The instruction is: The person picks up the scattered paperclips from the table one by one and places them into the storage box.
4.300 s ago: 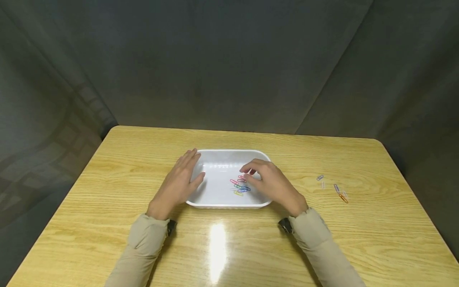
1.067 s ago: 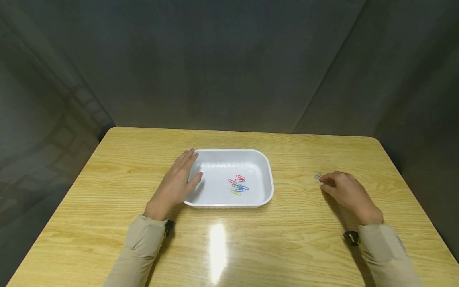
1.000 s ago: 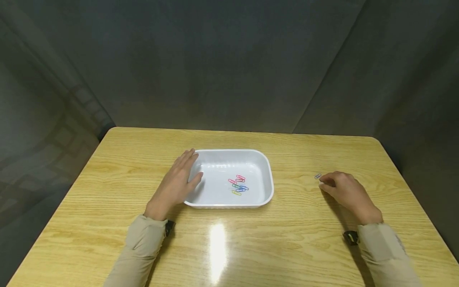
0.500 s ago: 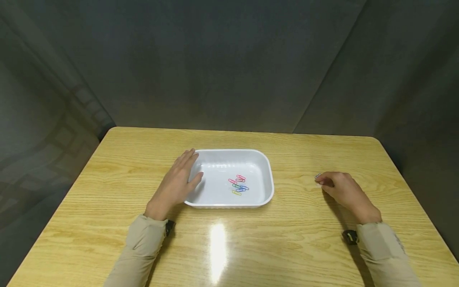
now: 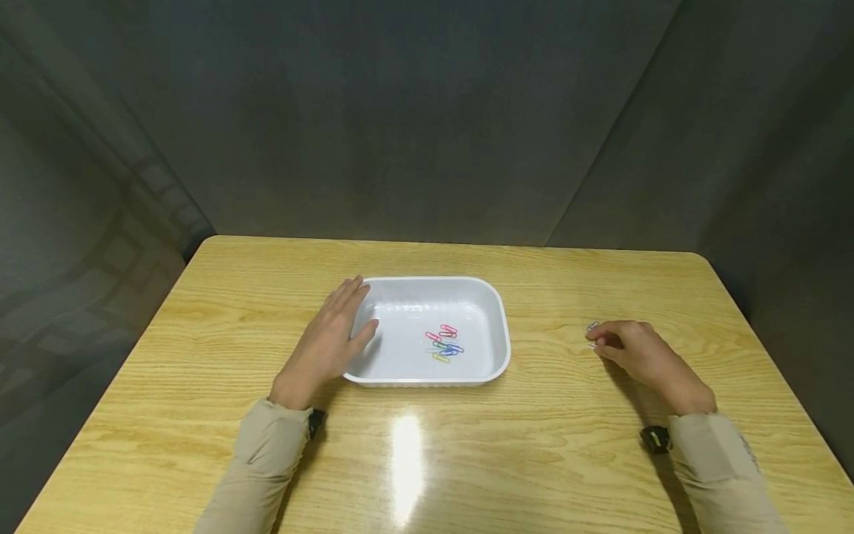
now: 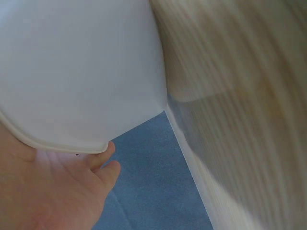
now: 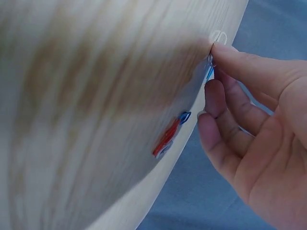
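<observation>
My left hand (image 5: 325, 345) rests on the left rim of a white tray (image 5: 503, 356), its fingers fairly straight and the thumb over the inside. The left wrist view shows this hand (image 6: 62, 187) against the tray's rim. To the right of the tray, my right hand (image 5: 640, 356) pinches a white paper clip (image 5: 591, 346) between thumb and fingertips, low over the table. That white clip (image 7: 219, 37) shows at the thumb tip in the right wrist view. A blue paper clip (image 5: 592, 325) lies just beyond the fingertips.
Several coloured paper clips (image 5: 445, 345) lie in the tray, right of its middle. In the right wrist view, a red-orange paper clip (image 7: 166, 137) lies with a blue one (image 7: 183, 117) on the table (image 5: 534, 460). The right hand hides these in the head view. Dark curtains (image 5: 427, 126) stand behind.
My right hand has moved from over the tray to the clips on the right. In the last second it shifts only slightly there with the white paper clip. The left hand stays put.
</observation>
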A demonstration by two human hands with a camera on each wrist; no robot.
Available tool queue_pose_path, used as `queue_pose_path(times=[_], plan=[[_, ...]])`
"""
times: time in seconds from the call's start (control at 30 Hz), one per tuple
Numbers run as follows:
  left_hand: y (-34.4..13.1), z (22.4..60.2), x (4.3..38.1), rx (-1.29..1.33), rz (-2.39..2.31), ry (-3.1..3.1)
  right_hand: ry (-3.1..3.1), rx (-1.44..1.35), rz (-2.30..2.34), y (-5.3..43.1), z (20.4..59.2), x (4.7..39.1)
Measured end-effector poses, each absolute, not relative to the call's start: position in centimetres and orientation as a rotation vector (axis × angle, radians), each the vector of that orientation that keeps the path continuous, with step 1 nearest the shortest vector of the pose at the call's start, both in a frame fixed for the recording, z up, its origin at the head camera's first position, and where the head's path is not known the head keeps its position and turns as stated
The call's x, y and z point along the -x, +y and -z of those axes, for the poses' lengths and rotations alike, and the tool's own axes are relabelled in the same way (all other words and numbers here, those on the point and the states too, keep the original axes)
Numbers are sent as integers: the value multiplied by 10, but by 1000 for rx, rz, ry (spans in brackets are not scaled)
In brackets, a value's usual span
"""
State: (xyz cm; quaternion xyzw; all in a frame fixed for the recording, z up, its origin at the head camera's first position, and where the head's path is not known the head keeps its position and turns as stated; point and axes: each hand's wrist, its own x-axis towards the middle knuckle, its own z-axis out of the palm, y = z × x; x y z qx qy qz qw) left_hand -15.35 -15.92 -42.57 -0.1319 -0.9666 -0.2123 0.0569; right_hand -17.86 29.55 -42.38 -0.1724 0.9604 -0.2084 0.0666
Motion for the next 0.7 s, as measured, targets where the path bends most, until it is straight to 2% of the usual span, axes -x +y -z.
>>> queue_pose_path(times=[0.27,0.7], plan=[[-159,426,153,411,647,-2919,2890,467,575,295,425,179],[-159,426,154,410,643,-2915,2962,587,632,281,413,171]])
